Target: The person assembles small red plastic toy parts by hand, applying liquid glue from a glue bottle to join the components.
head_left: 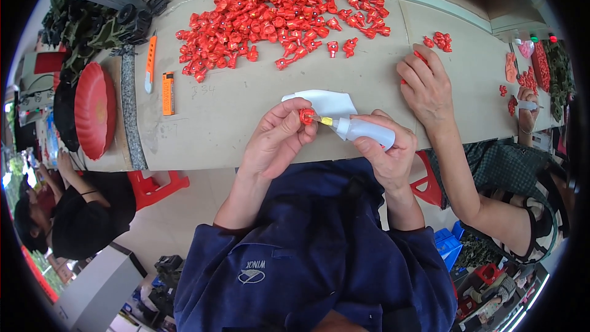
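Note:
Between the thumb and fingers of my left hand (275, 135) is a small red plastic part (306, 116). My right hand (391, 152) is wrapped round a white squeeze bottle (369, 133), which lies tilted with its nozzle toward the left. The yellow-based needle tip (326, 121) meets the red part or sits right at it; I cannot tell whether it goes inside. Under the nozzle a white sheet of paper (326, 102) lies on the table. A big heap of similar red parts (258, 21) spreads across the far side of the table.
A co-worker's hand (425, 80) reaches in from the right, near a few red parts (442, 41). An orange utility knife (150, 64) and an orange box (168, 93) lie at left, beside a red fluted tray (97, 110). Dark green parts (101, 27) are piled far left.

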`<action>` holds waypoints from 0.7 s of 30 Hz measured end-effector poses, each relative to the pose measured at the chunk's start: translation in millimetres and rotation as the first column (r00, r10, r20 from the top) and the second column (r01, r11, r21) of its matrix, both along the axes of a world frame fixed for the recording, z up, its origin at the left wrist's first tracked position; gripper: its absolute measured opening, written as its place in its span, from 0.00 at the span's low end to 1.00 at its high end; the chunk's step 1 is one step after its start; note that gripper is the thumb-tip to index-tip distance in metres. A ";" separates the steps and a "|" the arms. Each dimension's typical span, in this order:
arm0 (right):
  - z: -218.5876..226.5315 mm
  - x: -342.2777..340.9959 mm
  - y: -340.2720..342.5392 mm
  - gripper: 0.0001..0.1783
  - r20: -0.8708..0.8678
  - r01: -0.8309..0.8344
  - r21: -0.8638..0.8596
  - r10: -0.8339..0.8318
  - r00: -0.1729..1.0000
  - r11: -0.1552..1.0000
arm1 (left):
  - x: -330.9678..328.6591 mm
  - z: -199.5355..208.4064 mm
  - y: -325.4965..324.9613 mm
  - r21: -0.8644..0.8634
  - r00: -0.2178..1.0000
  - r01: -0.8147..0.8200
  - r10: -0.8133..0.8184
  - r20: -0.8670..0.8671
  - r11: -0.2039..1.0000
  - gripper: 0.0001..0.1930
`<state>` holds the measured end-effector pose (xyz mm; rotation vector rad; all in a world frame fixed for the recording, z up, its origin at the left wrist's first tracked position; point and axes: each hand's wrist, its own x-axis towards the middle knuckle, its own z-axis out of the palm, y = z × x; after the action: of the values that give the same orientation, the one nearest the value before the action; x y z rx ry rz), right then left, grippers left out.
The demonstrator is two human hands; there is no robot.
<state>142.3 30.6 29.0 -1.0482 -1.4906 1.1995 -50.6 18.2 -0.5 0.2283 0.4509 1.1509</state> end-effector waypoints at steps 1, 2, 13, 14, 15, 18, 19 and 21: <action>0.7 0.3 -0.1 0.15 0.003 -0.005 -0.005 0.005 1.000 1.000 | 0.2 0.2 0.0 0.000 1.000 0.000 0.000 0.001 1.000 0.12; 1.2 0.6 0.0 0.15 0.006 -0.010 -0.010 0.010 1.000 1.000 | 0.5 0.7 0.1 -0.019 1.000 -0.007 0.007 -0.003 1.000 0.12; 1.4 2.6 -1.6 0.15 0.010 -0.033 0.019 0.033 0.999 0.999 | -0.9 -3.0 -1.1 -0.041 1.000 -0.018 0.019 0.014 0.999 0.12; 1.3 2.9 -1.5 0.15 0.007 -0.032 0.021 0.032 0.999 0.999 | -0.7 -2.3 -0.9 -0.051 1.000 -0.016 0.016 0.011 0.999 0.12; 1.2 3.0 -1.5 0.15 0.007 -0.031 0.021 0.031 0.999 0.999 | -0.6 -1.6 -0.7 -0.060 1.000 -0.013 0.013 0.008 0.998 0.12; 0.2 3.6 -1.4 0.15 0.002 -0.017 0.015 0.017 1.000 1.000 | 0.2 -0.9 -0.6 -0.050 1.000 -0.009 0.009 0.002 0.999 0.12; 0.4 3.5 -1.3 0.15 -0.009 -0.015 0.006 0.015 1.000 1.000 | 0.5 -0.4 -0.5 -0.050 1.000 -0.007 0.008 0.003 0.999 0.12; 0.3 2.7 -1.0 0.15 -0.019 -0.012 -0.002 0.012 1.000 1.000 | 1.3 0.3 -0.1 -0.043 1.000 0.001 -0.001 0.001 0.999 0.12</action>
<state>145.0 29.6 29.3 -1.0279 -1.4828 1.2171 -49.3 18.1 -0.3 0.1901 0.4741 1.1387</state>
